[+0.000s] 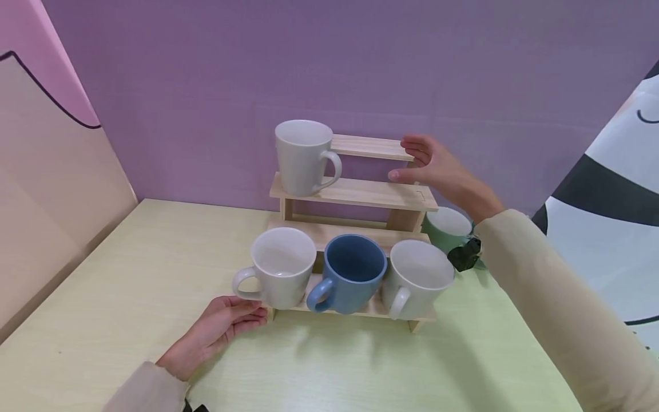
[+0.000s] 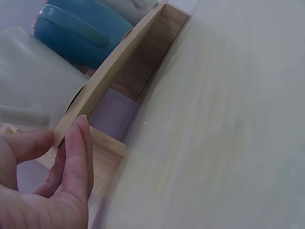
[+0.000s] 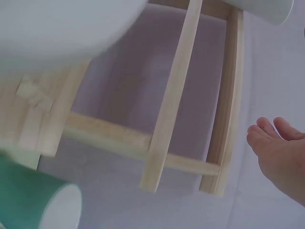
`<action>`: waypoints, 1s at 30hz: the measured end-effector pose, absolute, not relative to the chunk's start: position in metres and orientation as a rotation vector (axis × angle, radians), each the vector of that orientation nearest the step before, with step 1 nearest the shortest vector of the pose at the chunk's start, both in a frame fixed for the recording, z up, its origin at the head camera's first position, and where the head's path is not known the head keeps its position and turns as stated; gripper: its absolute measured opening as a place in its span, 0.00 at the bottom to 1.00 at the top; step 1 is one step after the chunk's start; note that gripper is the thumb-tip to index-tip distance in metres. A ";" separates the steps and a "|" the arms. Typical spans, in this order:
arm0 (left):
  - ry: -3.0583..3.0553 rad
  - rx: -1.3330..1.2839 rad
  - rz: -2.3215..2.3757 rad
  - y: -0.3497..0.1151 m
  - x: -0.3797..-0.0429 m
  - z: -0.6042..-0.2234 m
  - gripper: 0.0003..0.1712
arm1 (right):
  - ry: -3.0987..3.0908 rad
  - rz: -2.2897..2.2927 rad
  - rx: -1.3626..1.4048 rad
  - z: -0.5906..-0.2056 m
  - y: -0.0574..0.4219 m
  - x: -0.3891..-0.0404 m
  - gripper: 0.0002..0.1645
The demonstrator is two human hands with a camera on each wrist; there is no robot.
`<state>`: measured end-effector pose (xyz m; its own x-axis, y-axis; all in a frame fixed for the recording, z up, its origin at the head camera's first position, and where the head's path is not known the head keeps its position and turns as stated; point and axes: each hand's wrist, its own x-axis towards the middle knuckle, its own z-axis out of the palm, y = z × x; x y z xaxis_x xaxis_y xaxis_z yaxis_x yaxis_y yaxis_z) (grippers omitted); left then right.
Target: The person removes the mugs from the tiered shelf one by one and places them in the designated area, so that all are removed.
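My left hand (image 1: 218, 327) pinches the front left corner of a stepped wooden rack (image 1: 378, 191) between thumb and fingers, at 8 o'clock from the rack's centre, while my right hand (image 1: 445, 173), fingers extended and slightly bent, thumb spread away from them, holds nothing at 2 o'clock, near the right ends of the two upper boards; the right wrist view shows a gap between its fingertips and the wood. The rack stands on a pale table (image 1: 180, 257) before a purple backdrop (image 1: 360, 57). At 11 o'clock, an upper white mug (image 1: 300, 166) stands at the left end of the third board up, its handle turned to 4 o'clock, with a long stretch of bare wood from there to the right edge. Along the bottom board, a left white mug (image 1: 282, 283) sits at 8 o'clock, a blue mug (image 1: 352, 289) at 6 and a right white mug (image 1: 424, 294) at 4, side by side with little room between; whether their walls touch, I cannot tell. The left one's handle juts past the board's left end, just above my fingers. At 3 o'clock, a green mug (image 1: 444, 232), partly hidden by my wrist, shows beyond the rack's right side. Wide table surface lies open from 6 round to 9 o'clock.
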<state>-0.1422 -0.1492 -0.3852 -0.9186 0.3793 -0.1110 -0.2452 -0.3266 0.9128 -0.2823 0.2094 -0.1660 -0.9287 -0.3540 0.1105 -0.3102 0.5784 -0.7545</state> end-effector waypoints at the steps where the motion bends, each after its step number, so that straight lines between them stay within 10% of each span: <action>1: 1.537 0.169 2.277 -0.149 -0.143 -0.385 0.06 | 2.739 -1.307 -0.582 -0.165 0.208 -0.282 0.55; 30: 1.521 0.192 2.302 -0.145 -0.143 -0.389 0.07 | 2.734 -1.280 -0.644 -0.144 0.149 -0.289 0.55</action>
